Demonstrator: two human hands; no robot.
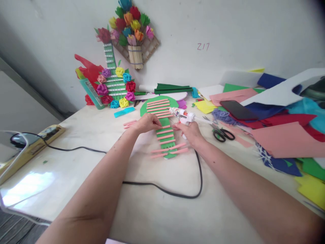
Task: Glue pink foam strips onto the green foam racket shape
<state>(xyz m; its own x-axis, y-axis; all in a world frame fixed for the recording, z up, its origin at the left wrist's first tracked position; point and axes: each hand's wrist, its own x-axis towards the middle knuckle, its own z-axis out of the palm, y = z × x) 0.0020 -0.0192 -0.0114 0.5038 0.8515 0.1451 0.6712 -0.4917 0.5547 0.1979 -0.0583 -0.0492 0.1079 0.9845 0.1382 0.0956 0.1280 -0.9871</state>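
A green guitar-shaped piece [164,122] lies on the table with pink paper sticks across its round part and neck. My left hand [149,122] is closed at the left edge of the neck, its fingertips on a pink stick [166,127]. My right hand [189,131] grips a white glue gun [186,117] just right of the neck, the nozzle pointing left over the lower round part. Two longer pink sticks [181,150] cross the neck's near end on each side. A few loose pink sticks [130,124] lie left of my left hand.
Scissors [223,135], purple string [223,117], a phone [238,110] and coloured sheets [291,139] spread over the right. A finished flower guitar [114,81] leans on the wall. A black cord [162,190] loops in front; a power strip [33,149] is at left.
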